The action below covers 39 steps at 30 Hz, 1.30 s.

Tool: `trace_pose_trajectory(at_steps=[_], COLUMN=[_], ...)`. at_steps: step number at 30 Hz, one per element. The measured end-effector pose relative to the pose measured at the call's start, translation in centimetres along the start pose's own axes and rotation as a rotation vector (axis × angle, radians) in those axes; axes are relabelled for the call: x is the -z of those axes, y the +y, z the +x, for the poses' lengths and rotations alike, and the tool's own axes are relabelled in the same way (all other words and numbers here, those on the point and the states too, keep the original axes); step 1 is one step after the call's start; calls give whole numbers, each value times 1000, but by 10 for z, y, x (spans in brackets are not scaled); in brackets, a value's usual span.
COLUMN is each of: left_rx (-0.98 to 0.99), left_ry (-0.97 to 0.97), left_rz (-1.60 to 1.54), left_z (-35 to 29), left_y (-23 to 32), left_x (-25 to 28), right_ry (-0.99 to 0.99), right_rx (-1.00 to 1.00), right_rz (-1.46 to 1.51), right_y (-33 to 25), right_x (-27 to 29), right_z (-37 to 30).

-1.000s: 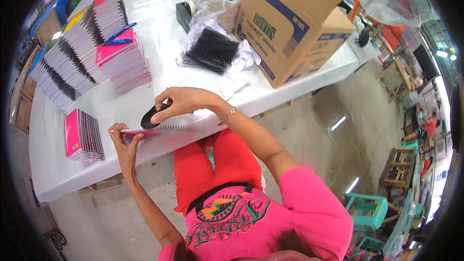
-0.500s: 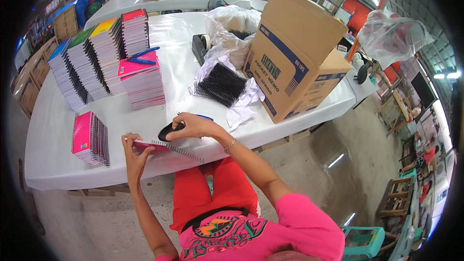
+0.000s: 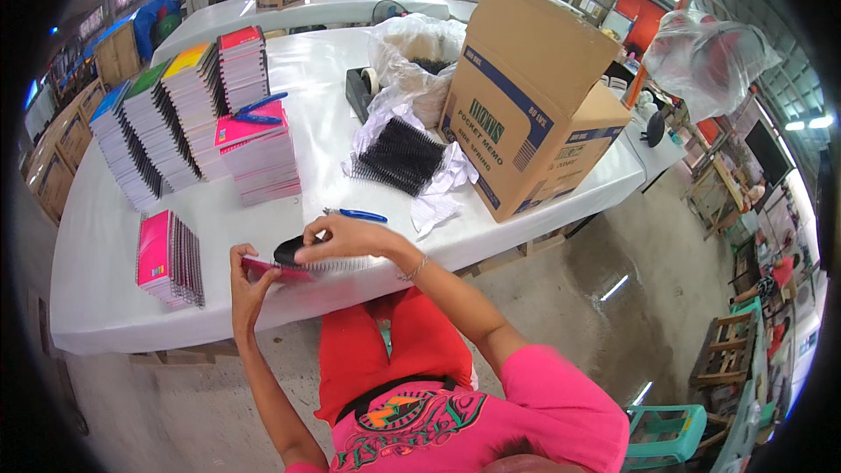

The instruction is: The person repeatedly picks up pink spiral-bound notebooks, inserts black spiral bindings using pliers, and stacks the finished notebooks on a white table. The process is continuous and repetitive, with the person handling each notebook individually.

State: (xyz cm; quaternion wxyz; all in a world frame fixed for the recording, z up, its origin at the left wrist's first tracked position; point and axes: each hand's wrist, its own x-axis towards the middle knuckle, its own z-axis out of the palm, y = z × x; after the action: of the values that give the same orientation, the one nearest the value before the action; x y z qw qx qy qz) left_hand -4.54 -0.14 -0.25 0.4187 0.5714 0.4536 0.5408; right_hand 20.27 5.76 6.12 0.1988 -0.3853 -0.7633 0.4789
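At the table's near edge, my left hand (image 3: 249, 282) is closed on a small pink notebook (image 3: 296, 274), thumb and fingers at its left end. My right hand (image 3: 340, 238) grips a smooth, rounded black piece (image 3: 286, 251) whose exact kind I cannot make out. That piece rests against the notebook's upper edge, where a wire spiral (image 3: 343, 264) runs along and sticks out to the right, blurred. Just beyond my right hand lie blue-handled pliers (image 3: 361, 215). A short stack of pink spiral notebooks (image 3: 158, 250) stands left of my left hand.
Tall notebook stacks (image 3: 180, 96) fill the table's far left, with another pair of blue pliers (image 3: 258, 110) on a pink stack (image 3: 258, 158). Black spirals (image 3: 400, 156) lie on crumpled paper beside a tape dispenser (image 3: 359, 92), a plastic-lined container (image 3: 416, 44) and a big open carton (image 3: 517, 114).
My right hand and the black piece have shifted left along the notebook's edge. The spiral's free end no longer droops as low, and the pliers beyond the hand show more fully.
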Motion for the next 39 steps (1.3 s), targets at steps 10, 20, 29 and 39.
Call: trace_pose_trajectory(at_steps=[10,20,29,39], left_rx=[-72,-49,-32,47], left_ry=[-92,-60,-18,-85], left_rz=[35,-66,-248,-272], left_z=[6,22,9,11], left_y=[1,-29,-16,-17], left_x=[2,9,-2,4], right_ry=[-29,-15,63,-223], right_rx=[109,126,66,61], right_rz=[161,-214,-77,43], right_y=[-17,11,-16,-22], right_x=[-1,7,3,11], right_z=[-7,31,25,36])
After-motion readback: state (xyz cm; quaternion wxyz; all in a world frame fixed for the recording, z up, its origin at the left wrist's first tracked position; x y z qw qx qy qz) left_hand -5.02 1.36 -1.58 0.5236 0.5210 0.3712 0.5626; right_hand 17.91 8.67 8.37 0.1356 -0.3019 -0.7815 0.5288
